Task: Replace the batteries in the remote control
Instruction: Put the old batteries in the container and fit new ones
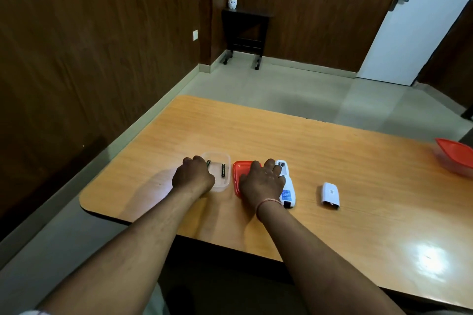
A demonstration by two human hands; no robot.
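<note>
A white remote (pixel 288 188) lies back side up on the wooden table (pixel 332 161), its battery bay open at the far end. Its white battery cover (pixel 331 194) lies apart to the right. A clear plastic container (pixel 222 160) holds two dark batteries, one upright in the middle (pixel 223 170) and one by the left wall (pixel 208 163). My left hand (pixel 193 178) has curled fingers and grips the container's left side; its fingertips are hidden. My right hand (pixel 263 183) rests flat on a red lid (pixel 239 171) between container and remote, with the outer fingers touching the remote.
A second container with a red lid (pixel 454 158) stands at the table's right edge. The table's rounded left corner and near edge are close to my arms. A small dark side table (pixel 245 30) stands against the far wall.
</note>
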